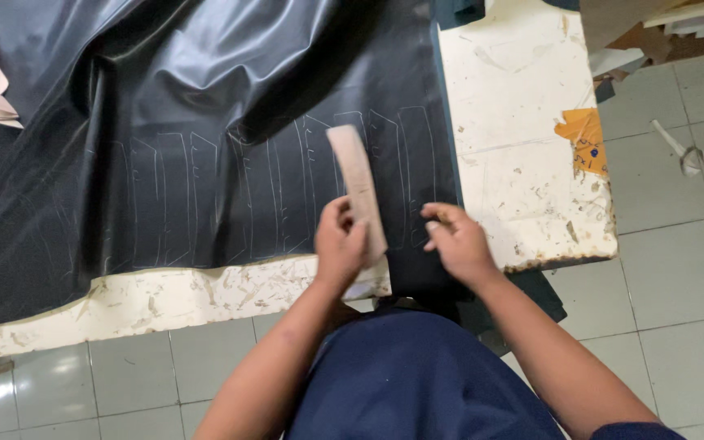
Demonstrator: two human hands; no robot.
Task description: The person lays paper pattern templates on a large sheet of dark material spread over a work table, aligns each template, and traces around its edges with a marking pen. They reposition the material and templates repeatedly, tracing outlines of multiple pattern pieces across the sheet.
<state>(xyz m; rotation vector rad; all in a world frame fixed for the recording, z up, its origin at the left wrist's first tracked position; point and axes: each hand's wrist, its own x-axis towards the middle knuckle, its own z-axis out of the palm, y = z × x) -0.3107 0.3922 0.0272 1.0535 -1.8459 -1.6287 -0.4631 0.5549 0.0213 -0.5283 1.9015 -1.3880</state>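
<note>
Tan and stiff, the long card strip [358, 186] is gripped at its near end by my left hand [341, 244], its long side pointing up and away from me over the black sheet [205, 122] on the white table [523, 106], while my right hand [456, 240] is curled shut beside it.

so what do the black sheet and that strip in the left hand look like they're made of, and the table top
Black sheet: probably leather or vinyl; smooth, glossy, soft folds, pale traced outlines. Strip in the left hand: likely stiff cardboard or thin wood; matte tan, flat. Table top: seemingly white-painted board, chipped and stained, brown at worn edges.
</note>
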